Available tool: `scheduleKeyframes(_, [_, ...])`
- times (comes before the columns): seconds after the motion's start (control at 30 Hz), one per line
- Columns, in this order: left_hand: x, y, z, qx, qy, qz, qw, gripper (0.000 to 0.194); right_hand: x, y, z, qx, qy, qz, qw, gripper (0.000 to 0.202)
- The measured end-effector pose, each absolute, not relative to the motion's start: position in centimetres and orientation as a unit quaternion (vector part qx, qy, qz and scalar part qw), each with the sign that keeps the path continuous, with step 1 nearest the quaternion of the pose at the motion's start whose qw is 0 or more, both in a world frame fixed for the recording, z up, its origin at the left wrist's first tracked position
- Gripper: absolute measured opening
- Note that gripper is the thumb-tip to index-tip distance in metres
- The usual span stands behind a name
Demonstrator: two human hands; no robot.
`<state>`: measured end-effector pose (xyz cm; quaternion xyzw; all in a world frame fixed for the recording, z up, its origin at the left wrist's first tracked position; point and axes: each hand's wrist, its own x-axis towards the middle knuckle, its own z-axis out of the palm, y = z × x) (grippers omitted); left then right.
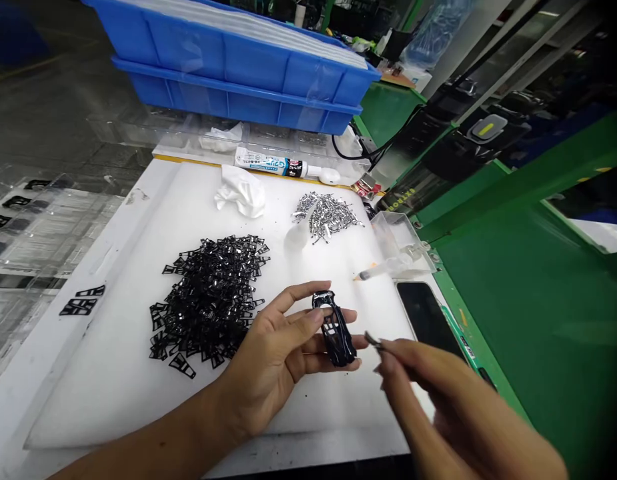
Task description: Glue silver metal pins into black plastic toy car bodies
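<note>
My left hand (273, 350) is closed around a glossy dark toy car body shell (340, 347) with window openings, its thumb and fingertips gripping the edges. Just to the right, my right hand (453, 400) pinches a small dark piece (372, 340) between thumb and forefinger. That piece is apart from the shell, and its exact kind is too small to tell. A heap of black framed plastic parts (203, 300) lies left of my left hand on the white foam mat (113, 393). Farther back is a pile of small silvery parts (331, 217).
Stacked blue bins (238, 60) stand at the back, behind a glue tube (268, 162) and crumpled white tissue (242, 192). On the right are a clear plastic box (395, 233), a syringe-like applicator (383, 269) and a dark phone (428, 317). Several loose black parts (82, 301) lie left.
</note>
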<state>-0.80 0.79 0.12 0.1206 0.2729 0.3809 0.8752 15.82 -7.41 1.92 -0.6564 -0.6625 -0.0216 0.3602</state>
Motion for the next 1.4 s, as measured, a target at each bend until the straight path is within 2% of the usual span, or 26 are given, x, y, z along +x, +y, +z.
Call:
scheduleKeyframes(0.1, [-0.8,0.7,0.1,0.128,0.273,0.381,0.874,0.036,14.7,-6.9,1.6,-0.601,-0.726,-0.070,0.328,0.022])
scheduleKeyframes(0.37, [-0.8,0.6,0.1,0.137,0.279,0.369,0.876,0.031,14.1,-6.1,0.4,-0.555,-0.759,-0.097,0.326,0.028])
scheduleKeyframes(0.53, [-0.9,0.4,-0.1,0.137,0.281,0.367,0.876,0.032,15.0,-6.1,0.7,-0.564,-0.782,-0.013,0.265,0.035])
scheduleKeyframes(0.8, [-0.9,0.2,-0.1,0.144,0.276,0.387,0.868,0.033,15.7,-6.2,1.0,-0.573,-0.780,0.077,0.241,0.043])
scheduleKeyframes(0.87, [-0.9,0.2,0.1,0.162,0.271,0.404,0.859,0.032,15.4,-6.7,0.7,-0.588,-0.758,0.089,0.268,0.045])
scheduleKeyframes(0.93, [-0.9,0.0,0.2,0.209,0.265,0.424,0.840,0.029,15.0,-7.0,0.5,-0.619,-0.698,0.134,0.333,0.044])
scheduleKeyframes(1.0, [-1.0,-0.2,0.3,0.284,0.260,0.426,0.818,0.025,14.6,-6.9,0.6,-0.638,-0.605,0.234,0.414,0.039])
scheduleKeyframes(1.1, [-1.2,-1.0,0.1,0.401,0.273,0.408,0.774,0.022,14.1,-6.4,1.2,-0.622,-0.510,0.353,0.478,0.025])
scheduleKeyframes(1.17, [-1.3,-1.7,-0.1,0.484,0.297,0.410,0.714,0.024,14.0,-6.1,1.6,-0.634,-0.498,0.333,0.489,0.018])
scheduleKeyframes(1.23, [-1.4,-2.3,-0.3,0.565,0.331,0.407,0.637,0.035,14.2,-6.1,1.6,-0.658,-0.503,0.273,0.488,0.015])
scheduleKeyframes(1.3, [-1.5,-2.6,-0.4,0.620,0.366,0.391,0.573,0.050,14.6,-6.4,1.2,-0.671,-0.520,0.221,0.480,0.016])
scheduleKeyframes(1.4, [-1.7,-2.5,-0.5,0.681,0.331,0.406,0.512,0.055,15.2,-7.0,0.2,-0.664,-0.551,0.159,0.479,0.023])
